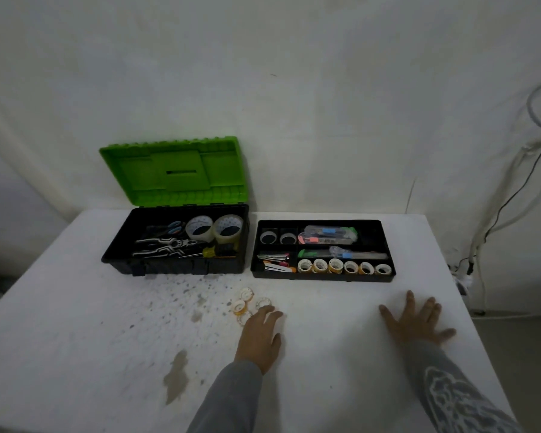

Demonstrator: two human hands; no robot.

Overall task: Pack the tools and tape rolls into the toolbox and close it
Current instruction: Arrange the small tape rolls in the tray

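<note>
Seen from the head camera, the black plastic toolbox (pixel 175 267) sits at the back of the stained white table (pixel 75 339). Its bright green hinged lid (pixel 172 170) leans open towards the wall, leaving the base free to load. Inside lie black-and-white pliers (pixel 164 245) and two large clear tape rolls (pixel 214 228).

Just beside the toolbox on the right stands the black compartmented insert tray (pixel 322 278) (presumably the last piece to go in). A row of small tape rolls (pixel 335 265) fills its front compartment.

A few loose white-and-yellow tape rolls (pixel 245 303) lie on the table in front of the toolbox. The left hand (pixel 260 335) reaches over them, fingertips bent down onto the nearest. Whether it has pinched one I cannot tell in this dim light.

The right hand (pixel 419 320) lies flat with fingers spread, holding nothing, likely bracing.
</note>
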